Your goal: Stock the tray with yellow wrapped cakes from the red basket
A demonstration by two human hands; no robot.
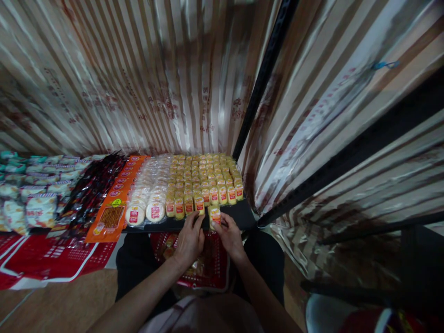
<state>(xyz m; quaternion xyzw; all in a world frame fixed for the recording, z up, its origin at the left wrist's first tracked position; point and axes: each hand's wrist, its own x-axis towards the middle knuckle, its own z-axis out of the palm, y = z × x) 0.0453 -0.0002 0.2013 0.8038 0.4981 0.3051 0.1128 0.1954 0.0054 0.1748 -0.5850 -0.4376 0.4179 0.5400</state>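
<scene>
My right hand [229, 235] pinches a small yellow wrapped snack cake [215, 216] with a red and white label, upright at the front edge of the black shelf [244, 216]. My left hand [190, 237] has its fingertips closed at the bottom of another wrapped snack cake [199, 203] in the front row. Behind both hands stand rows of the same yellow packs [208, 175], lined up toward the back. Directly left of them lie two rows of round white wrapped crackers [156, 210].
Farther left on the shelf are an orange snack packet [110, 217], a pile of dark packets [93, 189] and pale snack bags [41, 208]. A red basket [222, 259] with packets sits between my legs; another red basket [62, 259] is at left. Black posts [258, 83] and striped sheeting surround the shelf.
</scene>
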